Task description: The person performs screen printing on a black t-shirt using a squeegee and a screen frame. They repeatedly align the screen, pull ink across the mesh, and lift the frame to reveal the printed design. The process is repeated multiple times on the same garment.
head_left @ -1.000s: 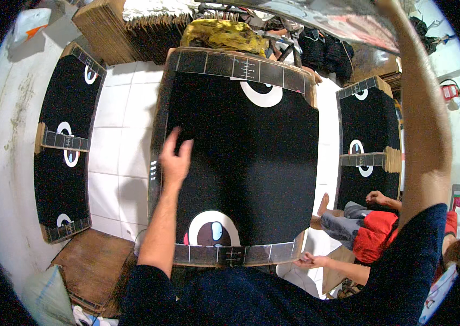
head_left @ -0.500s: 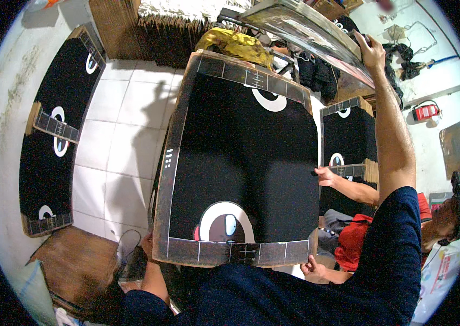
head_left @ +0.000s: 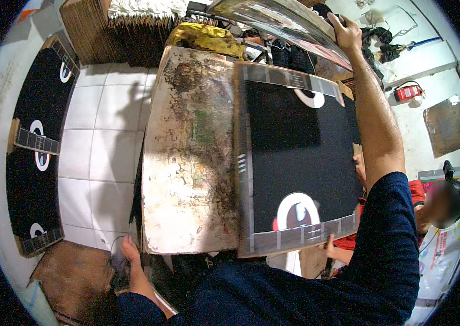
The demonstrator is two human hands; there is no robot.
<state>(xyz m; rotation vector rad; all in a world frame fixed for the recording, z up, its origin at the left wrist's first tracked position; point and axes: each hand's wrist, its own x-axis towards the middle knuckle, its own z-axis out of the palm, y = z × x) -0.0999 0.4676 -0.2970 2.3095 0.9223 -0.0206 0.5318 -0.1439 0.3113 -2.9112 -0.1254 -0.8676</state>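
My right hand (head_left: 348, 32) is closed on the far edge of a raised, paint-smeared screen frame (head_left: 281, 24) at the top. My left hand (head_left: 129, 252) is low at the left, beside the platen, its fingers curled on something I cannot make out. Before me a stained, mottled platen (head_left: 186, 152) is uncovered. On its right a black panel on a board (head_left: 290, 157), bordered by ruled strips and bearing white cartoon eyes, is held by a co-worker's hands (head_left: 332, 247), one at its near edge, the other at its right side.
Black panels with eye prints (head_left: 31, 185) stand at the left. Cardboard stacks (head_left: 99, 43), a yellow stained bundle (head_left: 203, 38) and black bundles lie at the back. A co-worker (head_left: 415, 195) is at the right, below a fire extinguisher (head_left: 406, 93). A white tiled floor (head_left: 99, 152) shows left.
My right arm has risen with the screen frame. My left hand has dropped to the lower left. The black panel has shifted right in the co-worker's hands, exposing the stained platen.
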